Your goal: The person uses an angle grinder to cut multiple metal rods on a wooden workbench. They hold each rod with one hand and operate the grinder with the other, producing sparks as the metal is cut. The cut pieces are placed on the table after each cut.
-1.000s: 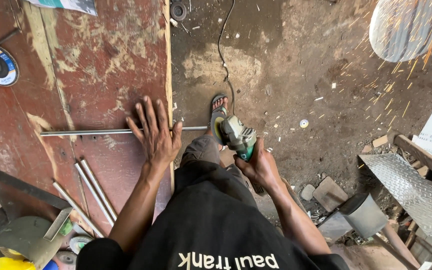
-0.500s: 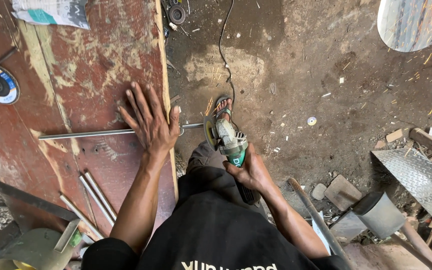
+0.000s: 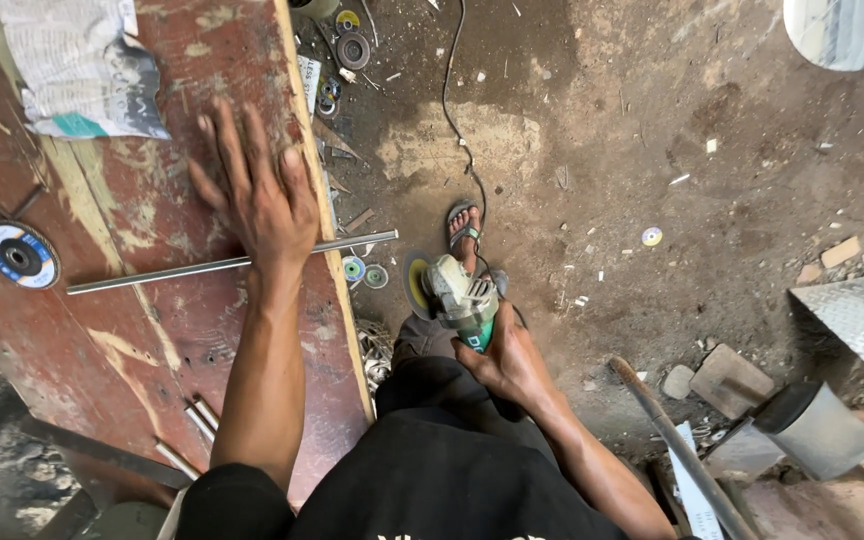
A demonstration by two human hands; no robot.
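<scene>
My left hand (image 3: 257, 200) lies flat on the red board (image 3: 182, 330), pinning the metal rod (image 3: 152, 275), so the rod blocks any sweep across the board's middle. Upper left is taken by a crumpled paper bag (image 3: 82, 70), and a cutting disc (image 3: 20, 255) sits by the left edge. Lower board is mostly bare apart from short rods (image 3: 197, 415) near my elbow. My right hand (image 3: 507, 360) holds the grinder (image 3: 457, 295) just off the board's edge, with loose discs (image 3: 362, 270) and scrap in the gap. The dirt floor (image 3: 652, 150) to the right is pretty open; bricks (image 3: 727, 375) and a pipe (image 3: 672, 440) crowd the lower right.
</scene>
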